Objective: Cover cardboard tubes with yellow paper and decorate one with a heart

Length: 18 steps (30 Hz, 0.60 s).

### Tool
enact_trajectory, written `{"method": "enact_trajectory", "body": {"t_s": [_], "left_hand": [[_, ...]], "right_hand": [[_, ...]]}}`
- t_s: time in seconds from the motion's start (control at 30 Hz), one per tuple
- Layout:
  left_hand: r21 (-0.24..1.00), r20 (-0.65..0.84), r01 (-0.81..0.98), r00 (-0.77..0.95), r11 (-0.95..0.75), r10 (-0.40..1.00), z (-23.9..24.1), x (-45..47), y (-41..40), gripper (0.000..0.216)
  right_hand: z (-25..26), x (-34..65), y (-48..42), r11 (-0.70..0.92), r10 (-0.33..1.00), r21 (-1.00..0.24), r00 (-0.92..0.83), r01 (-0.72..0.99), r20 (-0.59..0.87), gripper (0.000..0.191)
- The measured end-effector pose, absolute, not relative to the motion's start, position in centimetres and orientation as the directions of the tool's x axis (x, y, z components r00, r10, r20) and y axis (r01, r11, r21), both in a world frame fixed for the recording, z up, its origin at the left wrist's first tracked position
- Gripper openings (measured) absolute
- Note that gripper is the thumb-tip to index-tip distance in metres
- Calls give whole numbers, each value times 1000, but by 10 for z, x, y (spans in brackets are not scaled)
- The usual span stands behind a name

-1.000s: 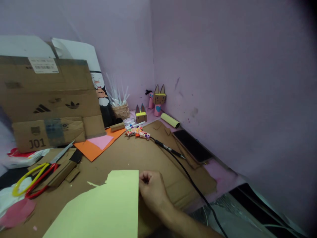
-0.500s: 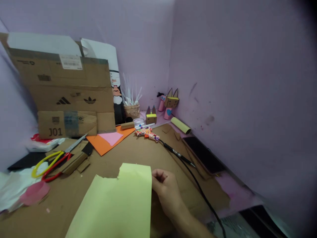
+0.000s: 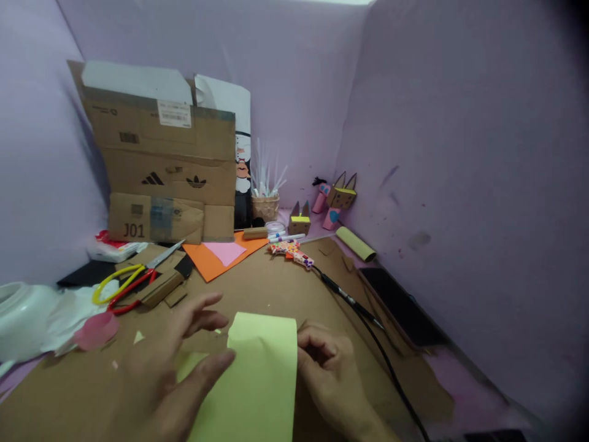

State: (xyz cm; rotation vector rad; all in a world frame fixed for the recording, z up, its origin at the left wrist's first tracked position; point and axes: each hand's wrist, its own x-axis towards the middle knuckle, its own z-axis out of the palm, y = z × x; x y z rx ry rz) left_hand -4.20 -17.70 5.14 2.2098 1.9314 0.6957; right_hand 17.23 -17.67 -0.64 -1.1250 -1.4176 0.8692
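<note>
A light green sheet of paper [image 3: 257, 380] lies on the brown cardboard work surface [image 3: 276, 288] in the near middle. My left hand [image 3: 179, 362] rests flat on the sheet's left part, fingers spread, thumb across the paper. My right hand [image 3: 329, 368] curls at the sheet's right edge and pinches it. Part of the sheet is hidden under my left hand.
Yellow and red scissors [image 3: 124, 285] lie at the left near cardboard scraps. Stacked cardboard boxes [image 3: 161, 166] lean on the back wall. Orange and pink paper [image 3: 221, 255], markers, a patterned glue gun [image 3: 292, 252] with a black cord [image 3: 368, 319], a phone [image 3: 400, 304] and cardboard figures [image 3: 340, 199] stand behind.
My left hand has come into view and settled on the green sheet. The view has swung left, and the right hand now grips the sheet's right edge.
</note>
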Motion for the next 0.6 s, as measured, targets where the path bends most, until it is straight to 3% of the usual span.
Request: {"method": "enact_trajectory", "body": {"t_s": [0.07,0.17,0.33,0.47,0.6], "left_hand": [[471,61,872,116,-131,991,66,-22,-167,61],[612,-64,791,63,-11,996,79,-1,-163,65],[707,-23,704,-75,69,997,58,-6,-164,64],[864,-166,484,13,139,986,41,-12,-162,52],[873,-200,460,37,161,979,44,-13,-160,51]], "right_hand": [[-5,171,-177,308,948,-934,21,180,317,21],[-2,170,-178,309,947,-935,32,173,318,22],[-2,168,-178,328,935,-928,81,178,346,21],[-1,168,-176,341,929,-920,83,193,361,20],[1,170,-173,303,948,-939,44,164,314,21]]}}
